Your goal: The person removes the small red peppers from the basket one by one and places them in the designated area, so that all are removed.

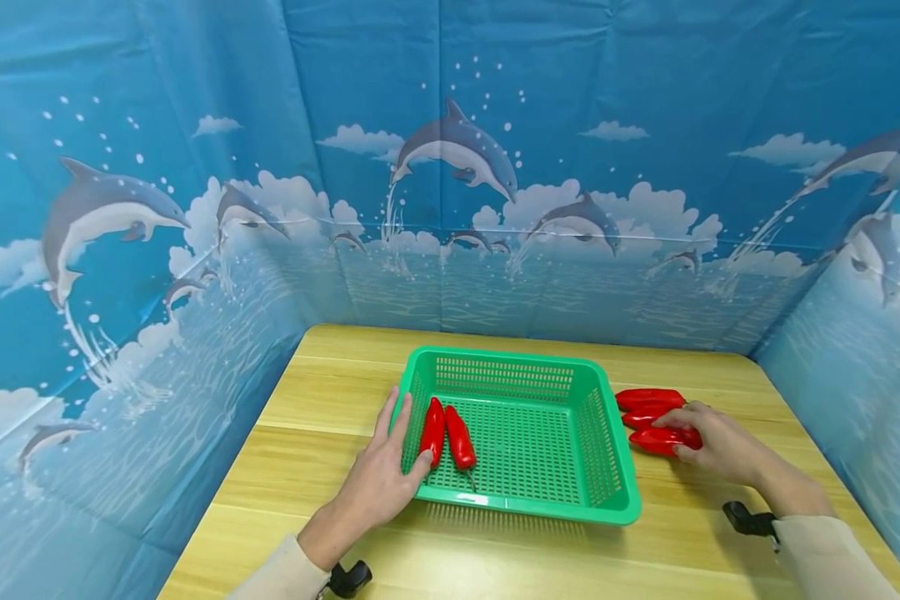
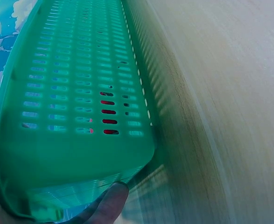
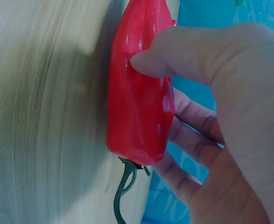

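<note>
Head view: the right hand [image 1: 723, 446] grasps a glossy red tapering pepper [image 1: 656, 442] toward the desk's right edge, and the left hand [image 1: 375, 479] grips the near-left corner of a green rectangular perforated plastic basket [image 1: 540, 506].

On the pale yellow wood-grain desk [image 1: 270, 475], two matching red peppers [image 1: 648, 398] lie beyond the held one, just beside the basket's right wall; two slim red peppers [image 1: 459, 437] lie side by side within its left end. The right wrist view shows thumb and fingers on opposite sides of the pepper, above its dark green stem [image 3: 129, 167]. A blue dolphin-printed sheet [image 1: 555, 292] hangs behind the desk's far edge.
</note>
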Demonstrator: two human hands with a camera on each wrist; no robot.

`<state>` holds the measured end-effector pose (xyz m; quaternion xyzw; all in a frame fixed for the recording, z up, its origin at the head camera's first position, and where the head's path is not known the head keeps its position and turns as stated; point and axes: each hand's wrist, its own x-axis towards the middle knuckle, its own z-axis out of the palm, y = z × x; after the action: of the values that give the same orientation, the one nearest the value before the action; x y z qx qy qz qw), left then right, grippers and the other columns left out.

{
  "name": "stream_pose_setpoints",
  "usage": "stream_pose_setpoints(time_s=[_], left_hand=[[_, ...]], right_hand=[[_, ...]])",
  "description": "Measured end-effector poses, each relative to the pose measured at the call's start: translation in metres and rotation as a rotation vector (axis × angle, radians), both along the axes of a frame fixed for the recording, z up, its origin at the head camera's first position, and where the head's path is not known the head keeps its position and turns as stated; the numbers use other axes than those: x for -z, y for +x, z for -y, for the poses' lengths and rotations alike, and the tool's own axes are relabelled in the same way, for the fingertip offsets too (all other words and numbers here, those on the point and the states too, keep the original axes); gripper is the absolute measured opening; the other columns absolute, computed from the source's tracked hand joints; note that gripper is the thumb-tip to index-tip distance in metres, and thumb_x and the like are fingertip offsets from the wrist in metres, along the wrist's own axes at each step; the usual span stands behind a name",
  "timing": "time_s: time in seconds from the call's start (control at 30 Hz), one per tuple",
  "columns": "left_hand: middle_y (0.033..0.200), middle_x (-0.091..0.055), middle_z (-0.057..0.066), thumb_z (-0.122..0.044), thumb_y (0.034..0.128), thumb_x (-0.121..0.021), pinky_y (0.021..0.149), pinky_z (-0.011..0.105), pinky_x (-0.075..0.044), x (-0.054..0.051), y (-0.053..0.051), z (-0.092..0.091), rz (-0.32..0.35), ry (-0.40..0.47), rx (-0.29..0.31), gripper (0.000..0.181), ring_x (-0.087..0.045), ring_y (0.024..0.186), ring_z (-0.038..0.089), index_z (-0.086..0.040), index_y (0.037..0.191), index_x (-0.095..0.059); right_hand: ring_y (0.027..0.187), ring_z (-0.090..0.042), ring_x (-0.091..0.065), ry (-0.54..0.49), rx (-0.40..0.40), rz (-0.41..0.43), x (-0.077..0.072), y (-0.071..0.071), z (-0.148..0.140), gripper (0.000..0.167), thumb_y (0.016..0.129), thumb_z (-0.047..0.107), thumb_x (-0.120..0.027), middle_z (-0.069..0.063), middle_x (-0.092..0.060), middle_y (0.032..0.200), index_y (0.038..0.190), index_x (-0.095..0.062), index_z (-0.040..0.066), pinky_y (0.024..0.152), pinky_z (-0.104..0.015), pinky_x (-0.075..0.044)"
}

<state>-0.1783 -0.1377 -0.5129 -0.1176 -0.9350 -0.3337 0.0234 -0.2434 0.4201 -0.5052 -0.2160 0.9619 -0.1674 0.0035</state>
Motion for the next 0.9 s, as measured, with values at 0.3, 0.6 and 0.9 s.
stream_pose_setpoints(time_s=[0.3,0.6,0.9], left_hand=[[0.2,0.005,-0.002,-0.039,0.1158,-0.068,0.056,0.032,-0.047,-0.0001,0.0002,0.0001,0.01,0.012,0.004,0.095,-0.047,0.05,0.01,-0.014,0.189,-0.013],[0.2,0.003,0.0,-0.038,0.1157,-0.068,0.053,0.031,-0.047,-0.001,-0.0002,0.0005,0.011,0.017,0.004,0.095,-0.048,0.05,0.01,-0.014,0.189,-0.014],[0.2,0.004,0.0,-0.038,0.1158,-0.068,0.058,0.032,-0.049,-0.0027,-0.0002,-0.0001,0.012,0.014,0.003,0.094,-0.051,0.052,0.01,-0.013,0.189,-0.014]], right_hand=[[0.097,-0.02,-0.061,0.03,0.017,-0.007,0.0044,-0.002,-0.0013,0.038,0.093,0.005,-0.094,-0.016,-0.074,0.121,0.129,-0.084,0.009,0.076,-0.032,-0.053],[0.103,-0.027,-0.067,0.039,0.008,-0.059,0.0074,-0.0031,-0.0023,0.039,0.09,0.003,-0.096,-0.011,-0.075,0.117,0.127,-0.085,0.009,0.08,-0.038,-0.06],[0.098,-0.023,-0.063,0.047,0.001,-0.072,0.0088,-0.0028,-0.0021,0.035,0.089,0.0,-0.095,-0.01,-0.074,0.114,0.12,-0.087,0.013,0.076,-0.033,-0.056]])
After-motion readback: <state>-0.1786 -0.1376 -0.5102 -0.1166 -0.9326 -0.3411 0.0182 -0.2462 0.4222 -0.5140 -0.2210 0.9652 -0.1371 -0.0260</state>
